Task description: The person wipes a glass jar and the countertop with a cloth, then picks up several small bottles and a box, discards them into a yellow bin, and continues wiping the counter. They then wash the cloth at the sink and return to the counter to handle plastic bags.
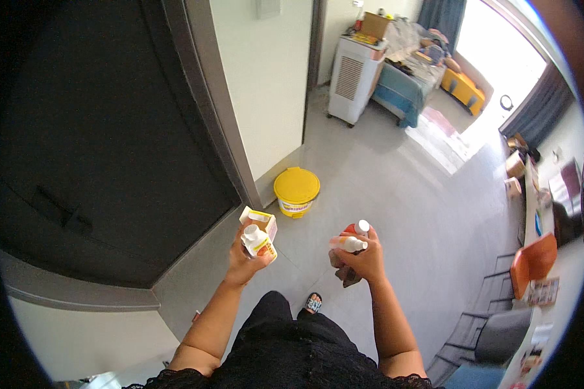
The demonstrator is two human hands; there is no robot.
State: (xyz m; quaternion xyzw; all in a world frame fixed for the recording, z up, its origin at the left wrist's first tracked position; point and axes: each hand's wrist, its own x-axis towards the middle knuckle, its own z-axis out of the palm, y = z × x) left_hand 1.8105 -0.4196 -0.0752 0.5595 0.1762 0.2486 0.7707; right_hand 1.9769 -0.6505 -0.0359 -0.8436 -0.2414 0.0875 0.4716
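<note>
My left hand (241, 267) is closed around a small white bottle (259, 242) with a yellow and orange label. Pressed against that bottle, in the same grip, is a small carton (262, 222) with its flap up. In my right hand (368, 260) are two bottles side by side: a red one with a white cap (362, 226) and a pale orange one with a white top (348, 244). Below them a brown object (348, 277) hangs at the fingers; its kind I cannot make out. Both hands are held out in front of me, apart from each other.
A yellow-lidded bucket (296, 187) stands on the grey floor by the wall corner. A dark door (110, 142) is at the left. Farther off are a white air cooler (352, 81) and a cluttered bed (399, 87). Orange (532, 262) and grey chairs (503, 337) line the right.
</note>
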